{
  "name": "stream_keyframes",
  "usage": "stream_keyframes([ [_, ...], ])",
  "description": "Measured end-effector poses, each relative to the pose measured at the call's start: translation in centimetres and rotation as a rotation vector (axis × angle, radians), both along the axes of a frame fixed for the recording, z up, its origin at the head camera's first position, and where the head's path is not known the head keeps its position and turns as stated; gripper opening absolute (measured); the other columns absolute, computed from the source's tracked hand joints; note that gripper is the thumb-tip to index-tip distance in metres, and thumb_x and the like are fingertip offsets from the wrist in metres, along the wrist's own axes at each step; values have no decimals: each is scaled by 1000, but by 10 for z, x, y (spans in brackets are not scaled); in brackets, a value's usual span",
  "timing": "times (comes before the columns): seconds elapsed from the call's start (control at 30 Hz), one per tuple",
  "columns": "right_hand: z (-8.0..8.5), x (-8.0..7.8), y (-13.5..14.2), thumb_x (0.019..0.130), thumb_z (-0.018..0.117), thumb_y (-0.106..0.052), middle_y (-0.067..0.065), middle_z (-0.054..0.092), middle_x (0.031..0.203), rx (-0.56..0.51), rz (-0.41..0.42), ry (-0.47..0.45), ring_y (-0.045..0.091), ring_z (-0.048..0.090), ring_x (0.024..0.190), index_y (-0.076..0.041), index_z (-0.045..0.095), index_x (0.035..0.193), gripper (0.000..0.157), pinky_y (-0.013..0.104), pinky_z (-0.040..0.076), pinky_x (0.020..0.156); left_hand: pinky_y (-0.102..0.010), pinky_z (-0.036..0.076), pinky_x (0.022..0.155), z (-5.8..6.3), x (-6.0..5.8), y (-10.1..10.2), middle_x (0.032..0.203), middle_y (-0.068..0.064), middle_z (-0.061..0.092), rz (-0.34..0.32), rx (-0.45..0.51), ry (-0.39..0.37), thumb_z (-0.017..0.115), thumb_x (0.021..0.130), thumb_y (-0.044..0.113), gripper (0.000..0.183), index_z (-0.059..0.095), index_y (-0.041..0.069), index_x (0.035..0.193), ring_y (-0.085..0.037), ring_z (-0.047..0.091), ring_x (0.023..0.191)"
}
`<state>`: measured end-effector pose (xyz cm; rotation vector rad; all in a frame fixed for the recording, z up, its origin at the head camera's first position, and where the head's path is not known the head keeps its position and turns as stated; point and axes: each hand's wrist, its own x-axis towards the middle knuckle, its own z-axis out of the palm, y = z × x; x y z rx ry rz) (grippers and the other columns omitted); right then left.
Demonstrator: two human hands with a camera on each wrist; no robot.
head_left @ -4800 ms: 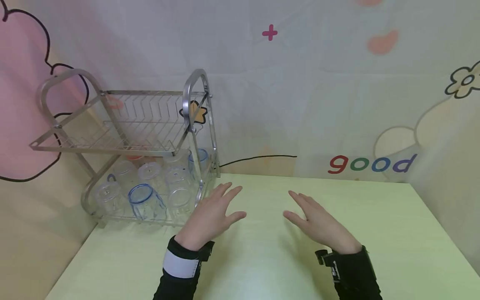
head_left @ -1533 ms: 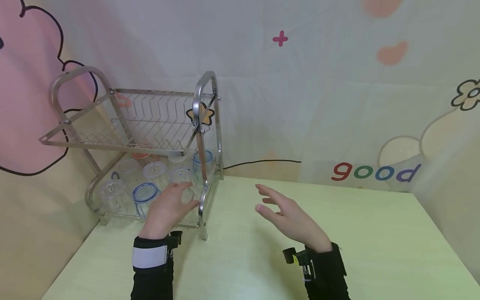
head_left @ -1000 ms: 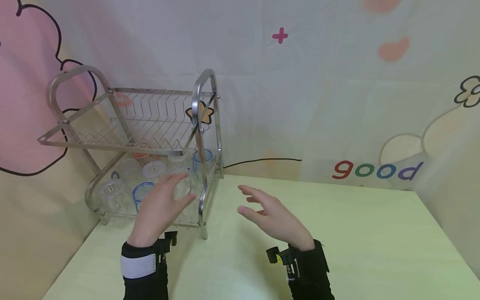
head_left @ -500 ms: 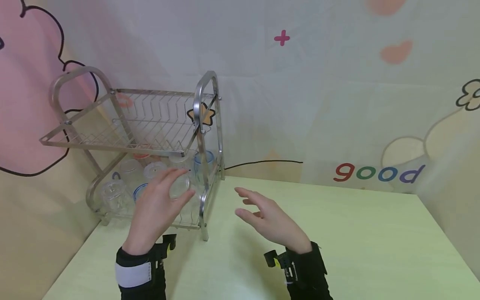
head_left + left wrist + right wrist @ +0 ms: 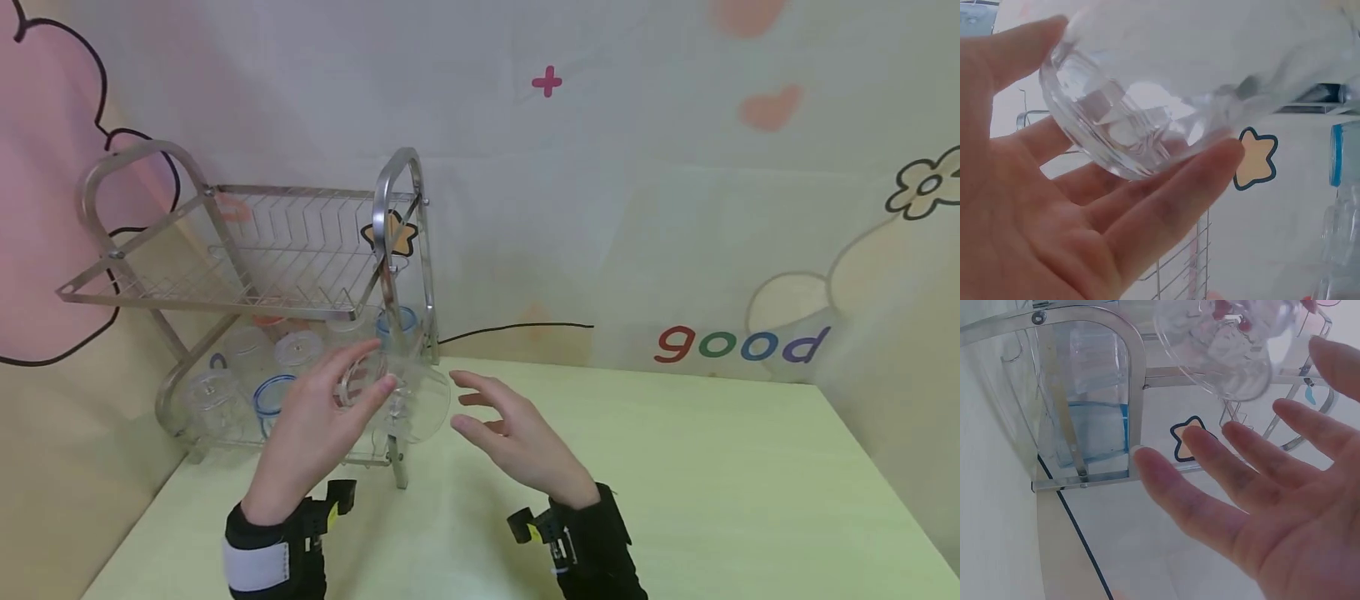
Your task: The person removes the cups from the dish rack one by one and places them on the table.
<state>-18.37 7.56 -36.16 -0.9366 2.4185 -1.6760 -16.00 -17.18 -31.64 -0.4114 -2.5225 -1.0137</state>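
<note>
A silver two-tier metal dish rack (image 5: 225,307) stands on a pale-green table (image 5: 675,467), clear cylindrical glass cups (image 5: 217,407) on its lower tier, a white backdrop (image 5: 637,208) behind. Before the rack's right end is a clear round glass cup (image 5: 423,402) in a person's left hand (image 5: 311,437); farther right, the right hand (image 5: 521,435).

Left hand (image 5: 311,429) in a grip, thumb (image 5: 1022,53) opposed to gently curved fingers (image 5: 1175,206). Right hand (image 5: 521,437) holds nothing: fingers spread, slightly bent, thumb apart, palm turned toward the left. Both forearms reach forward from the bottom edge, hands near each other, not touching.
</note>
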Motion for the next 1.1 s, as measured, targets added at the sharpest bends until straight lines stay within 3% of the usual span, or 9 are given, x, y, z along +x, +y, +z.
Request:
stream_keyframes([
  [0.27,-4,0,-8,96,65,-23,-4,36,150,-137,-3,-43,17,43,132,-23,37,151,61,33,51,92,-55,53,83,-3,-3,5,143,-14,46,-79,75,-97,49,102,42,54,44,12,146,-37,56,116],
  [0.53,-1,-1,-15,90,73,-17,-1,26,155,-241,-57,-20,23,39,135,-32,26,153,81,43,47,99,-48,55,81,-10,-14,19,130,-17,47,-168,230,-177,41,107,35,46,37,8,143,-36,62,108],
  [0.7,-1,2,-15,89,71,-6,7,30,152,-400,-21,-100,35,54,120,-30,26,153,82,41,53,89,-44,57,78,-13,-16,26,132,-17,47,-216,288,-228,36,107,38,46,32,11,144,-29,67,92],
  [0.8,-1,2,-14,88,72,-3,9,32,150,-441,-8,-107,38,57,115,-29,28,153,82,41,54,86,-40,58,74,-14,-16,27,128,-19,47,-264,329,-253,33,107,38,46,31,12,145,-28,68,88],
  [0.97,1,0,-14,86,74,-3,4,31,150,-409,-53,-22,32,44,128,-28,34,151,81,40,55,85,-36,58,74,-15,-17,25,130,-20,52,-289,288,-239,30,108,38,47,33,11,146,-32,64,101],
  [1.1,3,0,-12,84,76,-3,1,33,149,-382,-76,25,31,41,128,-28,38,149,79,40,56,84,-49,53,86,-16,-17,24,136,-19,52,-246,198,-223,30,107,42,51,34,12,148,-33,61,109],
])
